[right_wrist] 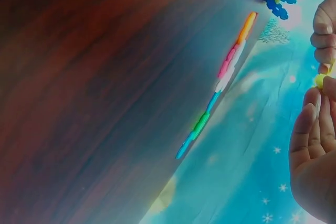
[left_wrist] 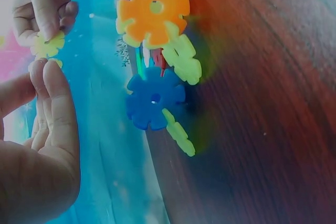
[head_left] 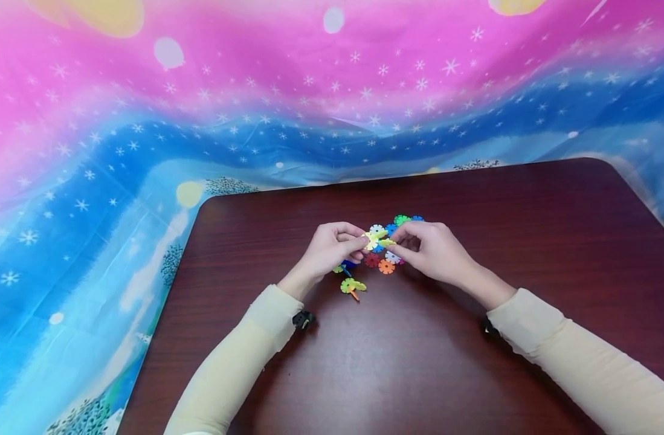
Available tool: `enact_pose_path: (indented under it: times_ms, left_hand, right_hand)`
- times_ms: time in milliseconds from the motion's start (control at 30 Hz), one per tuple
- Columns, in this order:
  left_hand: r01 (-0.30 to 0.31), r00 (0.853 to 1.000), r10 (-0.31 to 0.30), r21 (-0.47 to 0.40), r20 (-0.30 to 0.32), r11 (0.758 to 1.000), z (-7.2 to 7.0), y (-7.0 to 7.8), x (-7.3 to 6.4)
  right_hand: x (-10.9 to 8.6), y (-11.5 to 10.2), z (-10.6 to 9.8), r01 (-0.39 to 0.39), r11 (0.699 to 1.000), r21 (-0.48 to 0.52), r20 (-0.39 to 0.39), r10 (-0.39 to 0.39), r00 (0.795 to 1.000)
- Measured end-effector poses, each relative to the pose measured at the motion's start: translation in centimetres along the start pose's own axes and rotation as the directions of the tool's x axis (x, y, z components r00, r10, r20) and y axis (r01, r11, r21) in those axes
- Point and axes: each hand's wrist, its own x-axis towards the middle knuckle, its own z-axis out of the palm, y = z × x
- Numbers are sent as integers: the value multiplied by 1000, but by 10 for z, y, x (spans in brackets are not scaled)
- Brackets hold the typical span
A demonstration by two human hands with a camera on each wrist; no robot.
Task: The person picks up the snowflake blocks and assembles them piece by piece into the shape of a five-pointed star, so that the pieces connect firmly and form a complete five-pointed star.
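Observation:
My left hand (head_left: pixel 332 249) pinches a yellow snowflake disc (head_left: pixel 371 241) between thumb and fingers. Facing it, my right hand (head_left: pixel 435 251) holds a second yellow snowflake disc (head_left: pixel 387 243) at its edge. The two discs meet or overlap between the fingertips, above the tabletop. In the left wrist view a yellow disc (left_wrist: pixel 47 44) shows face-on under the right hand's fingers. The right wrist view catches only a bit of yellow disc (right_wrist: pixel 320 81) at the fingertips; fingers hide the rest.
On the brown table (head_left: pixel 419 350), an orange disc (left_wrist: pixel 152 9) joined to yellow ones stands beside a blue disc (left_wrist: pixel 155 98) joined to yellow. Beyond the hands several flat discs lie close together, among them orange (head_left: pixel 386 266), red (head_left: pixel 372 260) and green (head_left: pixel 402 220). A patterned cloth (head_left: pixel 310 90) hangs behind.

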Motion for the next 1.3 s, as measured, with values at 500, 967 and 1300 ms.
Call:
enact_pose_path:
  times_ms: [500,967,1300]
  left_hand:
    - [-4,1000,4,-112,-3,994,12,-5,-1]
    - [49,999,-48,-165,9,985,5,-7,2]
    - [81,993,-77,41,-90,996,-30,-12,15]
  right_hand:
    - [-8,-3,7,110,993,-36,-128,-114,985]
    - [0,-3,6,52,998,-23,-39,-53,998]
    - [0,19,-4,-73,991,-111,166,91,982]
